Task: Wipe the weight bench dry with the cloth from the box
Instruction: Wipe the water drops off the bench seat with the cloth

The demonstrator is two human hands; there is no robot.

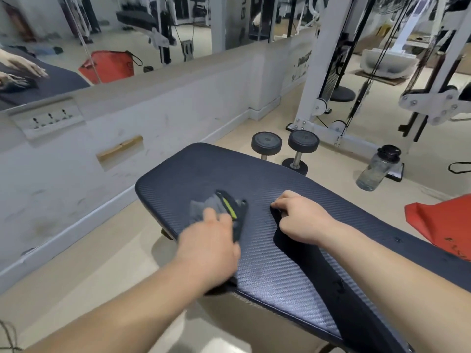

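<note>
The dark, ribbed weight bench (267,179) fills the middle of the view. My left hand (211,240) presses flat on a dark grey cloth (219,207) with a yellow-green stripe, near the bench's left edge; hand and cloth are motion-blurred. My right hand (298,217) rests on the bench further right, its fingers curled down onto the surface. Its shadow lies dark along the pad beneath the forearm. Whether that hand holds anything I cannot tell.
Two dumbbells (285,146) stand on the floor beyond the bench, a clear water bottle (377,169) to their right. A red box (443,222) sits at the right edge. A white cable machine (356,72) stands behind. A mirrored wall with sockets (48,118) runs along the left.
</note>
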